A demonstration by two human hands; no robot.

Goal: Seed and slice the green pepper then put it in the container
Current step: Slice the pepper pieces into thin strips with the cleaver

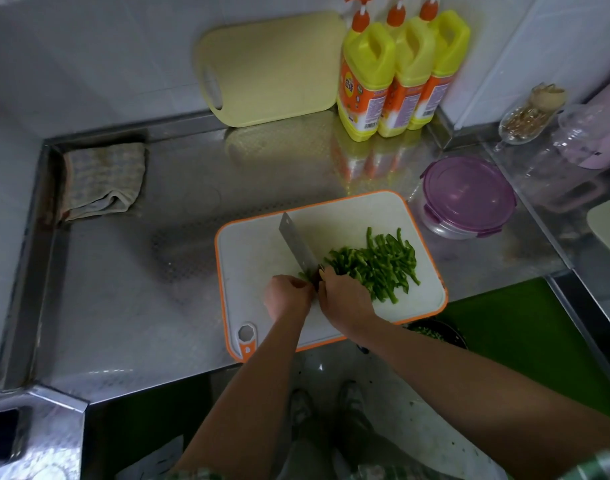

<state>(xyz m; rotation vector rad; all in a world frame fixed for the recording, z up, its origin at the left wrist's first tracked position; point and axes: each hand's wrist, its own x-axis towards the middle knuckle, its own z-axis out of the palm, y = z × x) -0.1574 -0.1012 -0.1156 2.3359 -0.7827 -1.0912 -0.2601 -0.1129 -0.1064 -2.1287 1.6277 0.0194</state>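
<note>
From my station I see both hands meeting over the white plastic cutting board with an orange rim (pixel 248 258), which lies on the stainless steel counter (pixel 123 289). The right hand (pixel 346 299) is wrapped round the handle of the broad steel cleaver (pixel 298 244). The handle is almost all hidden under the fingers. The blade stands on edge and runs away from me toward the board's far left.

The left hand (pixel 289 296) has its fingers curled down on the last small piece of green pepper (pixel 306 274), which sits right against the blade's left face. To the right of the blade, the heap of green pepper strips (pixel 379 263) spreads over the board's right half and touches the right hand.

The round clear container with a purple clip-on lid (pixel 468 195) stands on the counter just beyond the board's far right corner, lid on. Further back, three yellow detergent bottles with orange tops (pixel 400 74) stand by the tiled wall, beside a pale yellow cutting board (pixel 272 67) that leans against it. A folded checked cloth (pixel 102 178) lies in the counter's far left corner.
</note>
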